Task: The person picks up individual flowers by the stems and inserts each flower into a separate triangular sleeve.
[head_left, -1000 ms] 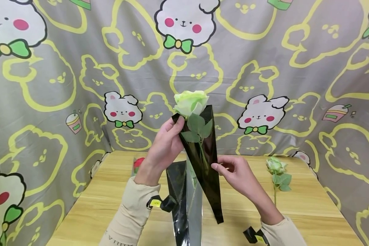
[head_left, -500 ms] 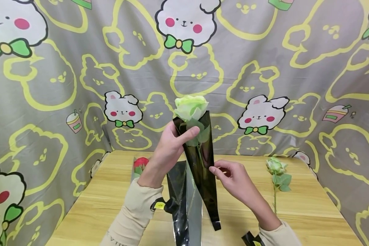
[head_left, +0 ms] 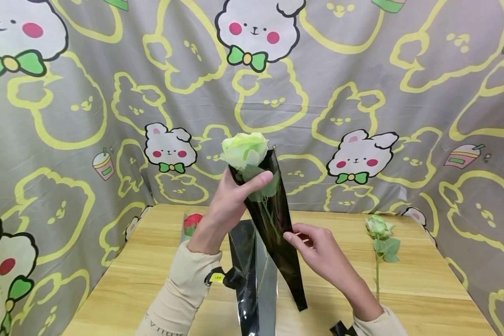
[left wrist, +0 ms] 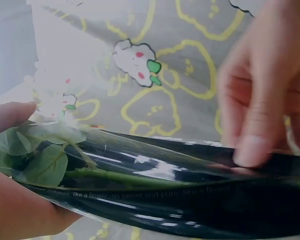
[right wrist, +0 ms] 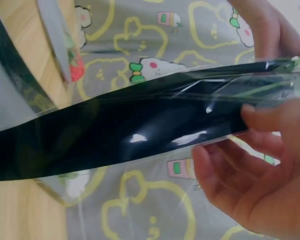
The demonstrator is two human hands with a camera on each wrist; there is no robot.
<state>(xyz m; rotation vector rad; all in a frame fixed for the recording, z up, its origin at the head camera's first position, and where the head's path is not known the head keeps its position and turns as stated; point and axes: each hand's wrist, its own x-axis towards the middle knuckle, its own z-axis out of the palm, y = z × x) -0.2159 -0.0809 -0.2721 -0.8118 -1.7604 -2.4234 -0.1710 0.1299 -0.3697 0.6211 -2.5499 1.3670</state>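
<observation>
A cartoon-print curtain (head_left: 361,60) hung behind the wooden table (head_left: 130,261). Above it I held a slanted black wrapping sleeve (head_left: 287,261) with a pale green rose (head_left: 244,149) inside — bloom out past the top. My left hand (head_left: 231,198) gripped it just below the bloom; my right hand (head_left: 315,240) pinched its edge lower down.
</observation>
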